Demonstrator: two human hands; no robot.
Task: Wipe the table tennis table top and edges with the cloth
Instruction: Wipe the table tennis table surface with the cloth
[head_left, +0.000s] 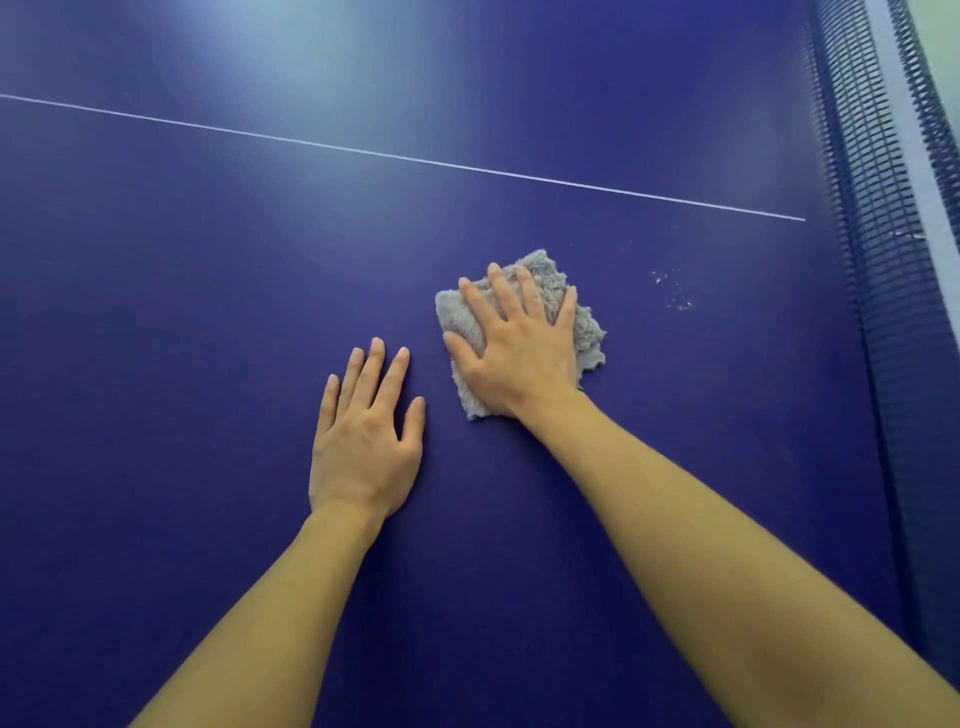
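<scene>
Two hands flat on the table top (156, 312) | my right hand (519, 353) presses spread, straight fingers on the grey cloth (584, 332), centre-right | my left hand (363, 441) rests open just left and nearer, holding nothing | white specks (675, 291) right of the cloth | net (878, 260) far right | white line (363, 150) beyond

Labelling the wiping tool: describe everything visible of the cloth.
The cloth is a grey, shaggy, terry-like rag, bunched into a rough square with ragged edges. It lies flat on the blue table top. The right hand presses on it palm down, fingers spread, covering its middle. Nothing else touches it; white specks lie apart to its right.
</scene>
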